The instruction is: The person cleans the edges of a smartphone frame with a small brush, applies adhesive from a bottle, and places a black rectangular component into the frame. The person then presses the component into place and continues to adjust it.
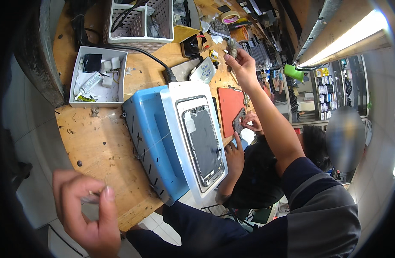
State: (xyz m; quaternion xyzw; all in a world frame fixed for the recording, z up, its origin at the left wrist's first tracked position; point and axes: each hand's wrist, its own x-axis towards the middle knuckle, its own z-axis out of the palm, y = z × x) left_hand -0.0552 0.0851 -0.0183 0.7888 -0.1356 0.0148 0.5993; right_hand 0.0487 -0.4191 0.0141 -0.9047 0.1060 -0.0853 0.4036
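Observation:
A phone screen lies dark side up on a white mat, which rests on a blue box-shaped device with a black cable entering at its back. My left hand hangs at the near left, left of the device, fingers curled in a pinch around a small, thin item I cannot make out. My right hand is raised at the back, beyond the mat, gripping a small mottled grey-brown object with a white tip.
A co-worker's hands work at a red mat, right of the device. A white tray of small items, perforated baskets and assorted tools stand on the wooden bench. A lit shelf overhangs the right side.

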